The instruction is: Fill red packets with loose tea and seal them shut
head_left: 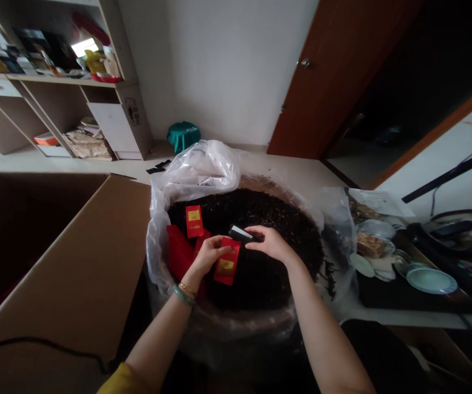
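Observation:
My left hand (210,254) pinches the top edge of a red packet (226,267) with a gold label, which hangs over the dark pile. In my right hand (272,244) is a small black-and-white handheld object (241,234), its end close to the packet's top; its exact kind is unclear. Beneath both hands lies a heap of dark dried leaves, like loose tea (260,210), in a wide round container lined with a clear plastic bag (157,208). Another red packet (194,221) with a gold label and more red packets (178,249) lie on the heap's left side.
A large open cardboard box (108,257) stands at the left, with a black cord across its front. On the right, a dark low surface carries a pale green plate (432,279) and clear food tubs (378,230). Behind are a green-covered bin (183,135), a desk and a brown door (322,71).

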Motion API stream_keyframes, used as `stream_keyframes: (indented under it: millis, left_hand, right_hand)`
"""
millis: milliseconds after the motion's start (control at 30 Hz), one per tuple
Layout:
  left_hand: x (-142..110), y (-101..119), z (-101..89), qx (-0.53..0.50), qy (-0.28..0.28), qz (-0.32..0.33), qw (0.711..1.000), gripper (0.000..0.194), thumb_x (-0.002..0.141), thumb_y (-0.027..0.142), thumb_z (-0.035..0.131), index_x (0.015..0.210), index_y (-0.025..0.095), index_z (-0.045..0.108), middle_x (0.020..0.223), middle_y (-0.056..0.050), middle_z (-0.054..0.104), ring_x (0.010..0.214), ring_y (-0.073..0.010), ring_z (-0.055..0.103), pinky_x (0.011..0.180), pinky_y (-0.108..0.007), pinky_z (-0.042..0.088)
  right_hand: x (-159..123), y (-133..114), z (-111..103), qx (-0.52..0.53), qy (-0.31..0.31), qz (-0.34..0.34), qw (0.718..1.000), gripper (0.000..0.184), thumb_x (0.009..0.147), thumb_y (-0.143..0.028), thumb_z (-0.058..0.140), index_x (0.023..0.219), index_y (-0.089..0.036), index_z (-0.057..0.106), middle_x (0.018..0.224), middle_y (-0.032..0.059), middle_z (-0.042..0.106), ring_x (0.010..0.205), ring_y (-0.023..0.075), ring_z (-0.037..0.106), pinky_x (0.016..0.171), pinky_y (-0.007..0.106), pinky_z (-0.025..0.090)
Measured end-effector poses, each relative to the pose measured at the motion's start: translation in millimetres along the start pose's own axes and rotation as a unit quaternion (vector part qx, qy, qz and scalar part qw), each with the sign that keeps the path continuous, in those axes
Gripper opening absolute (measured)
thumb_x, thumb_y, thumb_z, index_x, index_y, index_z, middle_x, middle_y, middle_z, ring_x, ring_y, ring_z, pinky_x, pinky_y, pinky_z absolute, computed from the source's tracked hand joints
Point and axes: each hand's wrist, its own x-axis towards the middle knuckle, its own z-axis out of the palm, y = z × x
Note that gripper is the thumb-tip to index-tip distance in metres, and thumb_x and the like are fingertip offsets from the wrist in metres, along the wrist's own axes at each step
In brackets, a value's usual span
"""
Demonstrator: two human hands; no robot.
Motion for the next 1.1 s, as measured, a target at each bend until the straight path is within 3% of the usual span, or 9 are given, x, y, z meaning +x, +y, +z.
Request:
stream_keyframes:
  millis: [167,300,433,633,833,933,1000,1033,1100]
  left_hand:
    - [2,-2,0.0,-0.004,0.053,0.024,0.998,0.039,0.053,0.041,0.083,0.077,0.013,0.071,0.068,-0.003,0.071,0.059,-0.0144,0.062,0.059,-0.024,0.048]
    - [3,-2,1.9,-0.005,0.076,0.021,0.997,0.042,0.053,0.048,0.081,0.074,0.013,0.071,0.064,-0.002,0.070,0.055,-0.0135,0.060,0.055,-0.023,0.045]
    - [1,0,4.6,-0.009,0.068,0.013,0.998,0.041,0.056,0.052,0.078,0.064,0.013,0.067,0.059,-0.001,0.067,0.051,-0.0116,0.056,0.051,-0.022,0.041]
    - [1,-1,2.1,-0.027,0.056,-0.005,0.998,0.044,0.057,0.055,0.076,0.062,0.014,0.063,0.058,-0.001,0.066,0.051,-0.0128,0.057,0.053,-0.023,0.041]
    - [10,-4,-6.4,-0.048,0.112,0.004,0.993,0.059,0.075,0.063,0.052,0.104,0.013,0.067,0.097,-0.010,0.072,0.079,-0.0204,0.067,0.066,-0.027,0.048]
    - [14,-6,-9.0,-0.048,0.153,0.024,0.987,0.051,0.079,0.055,0.051,0.107,0.014,0.062,0.097,-0.011,0.071,0.076,-0.0192,0.068,0.065,-0.027,0.050]
    - [14,-8,-8.3,-0.027,0.138,-0.009,0.990,0.036,0.077,0.044,0.057,0.097,0.014,0.061,0.087,-0.010,0.072,0.067,-0.0177,0.067,0.061,-0.027,0.050]
    - [14,-9,-7.2,-0.010,0.118,-0.035,0.992,0.029,0.075,0.037,0.060,0.092,0.014,0.061,0.082,-0.010,0.071,0.064,-0.0168,0.067,0.059,-0.026,0.050]
    - [12,-11,-4.3,0.023,0.071,-0.076,0.994,0.020,0.071,0.025,0.062,0.088,0.014,0.060,0.077,-0.008,0.071,0.060,-0.0151,0.066,0.056,-0.025,0.049]
  right_hand:
    - [-1,40,-3,-0.152,0.043,0.074,0.985,0.046,0.061,-0.012,0.076,0.106,-0.016,0.068,0.108,0.0106,0.068,0.100,0.0251,0.063,0.091,0.038,0.047]
    - [-5,47,8,-0.198,0.109,0.082,0.971,0.039,0.066,-0.014,0.073,0.104,-0.017,0.069,0.108,0.0122,0.067,0.102,0.0272,0.062,0.091,0.040,0.047]
    - [-7,23,31,-0.009,0.126,0.003,0.992,0.027,0.087,-0.033,0.051,0.103,-0.019,0.068,0.100,0.0088,0.070,0.089,0.0195,0.066,0.082,0.032,0.051]
    - [-4,-7,59,0.025,0.108,-0.006,0.994,0.020,0.076,-0.040,0.062,0.074,-0.021,0.069,0.073,0.0029,0.072,0.068,0.0194,0.066,0.068,0.031,0.052]
    - [9,5,42,0.130,0.186,0.073,0.971,0.031,0.078,-0.048,0.056,0.082,-0.019,0.065,0.055,0.0007,0.063,0.046,0.0172,0.059,0.045,0.028,0.050]
    - [28,1,35,0.232,0.270,0.076,0.932,0.033,0.079,-0.047,0.055,0.092,-0.017,0.062,0.064,0.0014,0.065,0.053,0.0171,0.064,0.053,0.030,0.057]
    - [45,-7,40,0.291,0.289,0.055,0.910,0.031,0.081,-0.042,0.055,0.098,-0.018,0.060,0.074,0.0026,0.067,0.063,0.0166,0.068,0.065,0.031,0.059]
    - [53,-13,46,0.319,0.275,0.050,0.906,0.030,0.082,-0.039,0.055,0.101,-0.018,0.059,0.078,0.0032,0.068,0.068,0.0168,0.069,0.070,0.031,0.060]
    - [69,-22,61,0.366,0.184,0.035,0.911,0.033,0.082,-0.032,0.055,0.112,-0.018,0.056,0.093,0.0055,0.069,0.085,0.0177,0.070,0.082,0.033,0.058]
